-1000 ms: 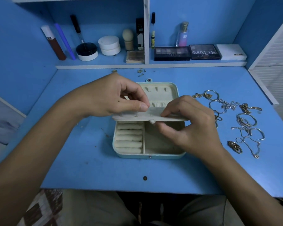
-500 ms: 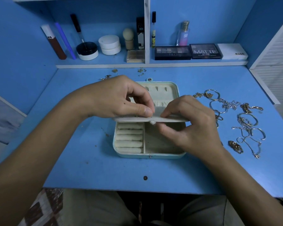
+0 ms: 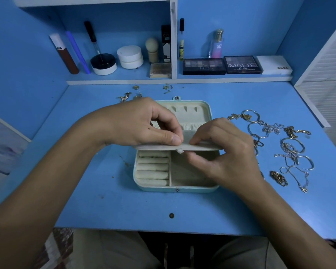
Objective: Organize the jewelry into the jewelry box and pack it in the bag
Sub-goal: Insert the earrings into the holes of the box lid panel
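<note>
Hands on the jewelry box (image 3: 175, 188) flap
Left hand (image 3: 142, 123) and right hand (image 3: 225, 152) both pinch the cream inner panel (image 3: 198, 146) above the open tray; loose jewelry (image 3: 279, 146) lies beside it

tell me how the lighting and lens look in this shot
Head view: dim, cool blue cast; wide-angle bending at the edges; bright glare patch on the desk front right; hands cast soft shadow into the jewelry box; the jewelry pile stays fairly sharp.

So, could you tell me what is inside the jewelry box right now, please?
The jewelry box shows cream ring rolls on its left and a bare compartment on its right. The flap and right hand cover the rest.
</note>
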